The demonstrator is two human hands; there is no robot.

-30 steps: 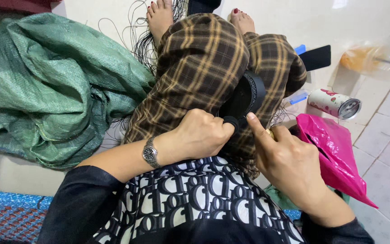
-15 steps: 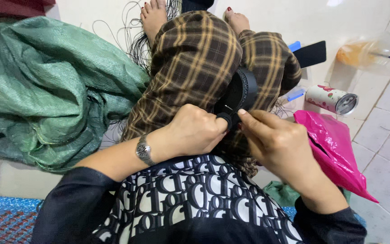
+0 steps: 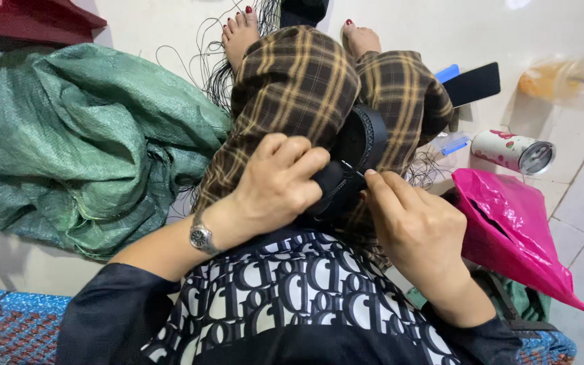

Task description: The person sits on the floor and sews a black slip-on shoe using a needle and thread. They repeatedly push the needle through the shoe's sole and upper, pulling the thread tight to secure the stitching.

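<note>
Head view: 2 hands, left hand & right hand, grip 1 black sandal.

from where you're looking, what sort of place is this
Probably a home or small workshop floor used for piecework: the person sits on pale floor tiles, the left hand and right hand working a black sandal strap on their lap, with loose black threads and a green woven sack nearby.
</note>
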